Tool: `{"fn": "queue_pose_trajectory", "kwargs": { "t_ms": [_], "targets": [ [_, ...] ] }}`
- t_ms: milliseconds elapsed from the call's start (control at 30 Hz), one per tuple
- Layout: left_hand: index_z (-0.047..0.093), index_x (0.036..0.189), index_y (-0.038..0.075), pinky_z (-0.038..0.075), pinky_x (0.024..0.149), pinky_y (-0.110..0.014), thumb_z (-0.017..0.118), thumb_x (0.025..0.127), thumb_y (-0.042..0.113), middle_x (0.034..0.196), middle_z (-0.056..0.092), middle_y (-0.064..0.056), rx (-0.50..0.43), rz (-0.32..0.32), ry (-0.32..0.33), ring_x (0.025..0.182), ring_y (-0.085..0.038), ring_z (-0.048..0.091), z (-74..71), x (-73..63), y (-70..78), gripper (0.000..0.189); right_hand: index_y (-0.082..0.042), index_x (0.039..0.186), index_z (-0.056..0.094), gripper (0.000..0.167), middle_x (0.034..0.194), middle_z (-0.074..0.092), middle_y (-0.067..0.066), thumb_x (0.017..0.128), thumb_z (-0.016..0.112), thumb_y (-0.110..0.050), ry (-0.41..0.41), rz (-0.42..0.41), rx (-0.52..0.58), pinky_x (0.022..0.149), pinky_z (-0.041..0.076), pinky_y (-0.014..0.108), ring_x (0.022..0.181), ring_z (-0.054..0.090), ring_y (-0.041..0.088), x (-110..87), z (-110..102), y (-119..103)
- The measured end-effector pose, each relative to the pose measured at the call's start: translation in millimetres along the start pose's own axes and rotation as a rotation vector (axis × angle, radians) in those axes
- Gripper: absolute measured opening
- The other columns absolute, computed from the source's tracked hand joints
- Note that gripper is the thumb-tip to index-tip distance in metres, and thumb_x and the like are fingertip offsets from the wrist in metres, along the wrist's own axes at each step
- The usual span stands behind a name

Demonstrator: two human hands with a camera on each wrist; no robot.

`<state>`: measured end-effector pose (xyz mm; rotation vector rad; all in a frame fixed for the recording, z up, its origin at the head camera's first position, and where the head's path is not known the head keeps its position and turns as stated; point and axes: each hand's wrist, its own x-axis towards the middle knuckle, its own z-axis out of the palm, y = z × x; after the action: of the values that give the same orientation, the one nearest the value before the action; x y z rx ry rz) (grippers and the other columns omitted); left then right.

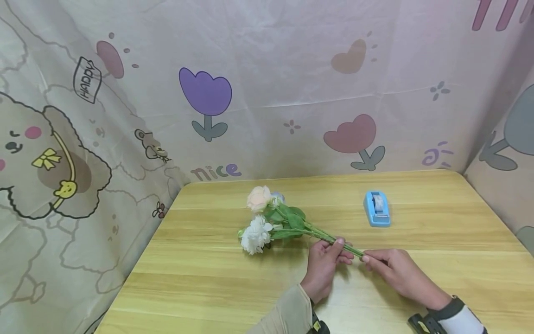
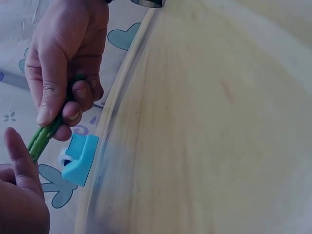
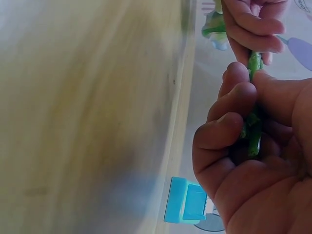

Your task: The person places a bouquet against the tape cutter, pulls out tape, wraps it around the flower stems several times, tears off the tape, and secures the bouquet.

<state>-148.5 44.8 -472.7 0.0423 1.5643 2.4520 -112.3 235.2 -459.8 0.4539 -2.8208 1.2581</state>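
Note:
A small bunch of artificial flowers lies slanted across the table in the head view: a peach rose (image 1: 258, 198), a ruffled white flower (image 1: 256, 235) and a bluish bloom (image 1: 278, 198) behind. Green leaves (image 1: 292, 218) sit below the heads. My left hand (image 1: 323, 268) holds the gathered green stems (image 1: 354, 251) between thumb and fingers partway down. At their lower ends, my right hand (image 1: 396, 272) grips the same stems. From the right wrist, the cut stem ends (image 3: 253, 141) show inside my curled right fingers. The left wrist view shows both hands close together along the stems.
A blue tape dispenser (image 1: 377, 218) with a roll of tape stands on the wooden table (image 1: 200, 278), beyond my right hand. A printed cloth (image 1: 271, 83) hangs behind the table's far edge and along both sides.

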Motion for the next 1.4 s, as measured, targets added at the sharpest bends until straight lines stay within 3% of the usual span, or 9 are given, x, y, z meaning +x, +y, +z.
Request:
{"fn": "queue_pose_trajectory", "kwargs": {
  "t_ms": [200,533,900,1400],
  "targets": [
    [0.063,0.112,-0.015,0.062,0.069,-0.022,0.066,0.101,0.012,0.109,0.071,-0.031,0.014,0.003,-0.011,0.072,-0.013,0.071,1.3,2.6,-0.8,0.029,-0.003,0.112,0.078,0.020,0.077,0.066,-0.010,0.104,0.063,-0.014,0.001,0.001,-0.004,0.050,0.045,0.022,0.060,0.045,-0.002,0.4,-2.0,1.5],
    [0.064,0.111,-0.014,0.062,0.069,-0.022,0.067,0.101,0.012,0.107,0.072,-0.029,0.016,-0.008,-0.021,0.074,-0.015,0.071,5.6,7.4,0.3,0.028,0.003,0.115,0.075,0.023,0.090,0.078,-0.002,0.104,0.063,-0.013,-0.010,0.002,-0.016,0.066,0.059,0.024,0.076,0.069,0.006,1.0,-7.3,4.4],
    [0.065,0.110,-0.012,0.062,0.069,-0.022,0.066,0.102,0.012,0.107,0.072,-0.029,0.027,-0.004,-0.031,0.072,-0.012,0.070,9.3,10.5,0.6,0.025,0.001,0.115,0.076,0.023,0.082,0.073,-0.007,0.104,0.063,-0.015,0.001,0.020,-0.017,0.058,0.053,0.024,0.070,0.060,0.002,2.4,-11.4,6.1],
    [0.065,0.109,-0.013,0.061,0.067,-0.022,0.067,0.101,0.011,0.104,0.073,-0.028,0.027,-0.024,-0.005,0.070,-0.014,0.070,13.9,11.8,-2.4,0.025,0.000,0.115,0.076,0.023,0.081,0.071,-0.009,0.104,0.062,-0.015,-0.011,0.027,-0.027,0.059,0.053,0.024,0.069,0.058,0.001,0.8,-14.4,10.4]
  ]
}}
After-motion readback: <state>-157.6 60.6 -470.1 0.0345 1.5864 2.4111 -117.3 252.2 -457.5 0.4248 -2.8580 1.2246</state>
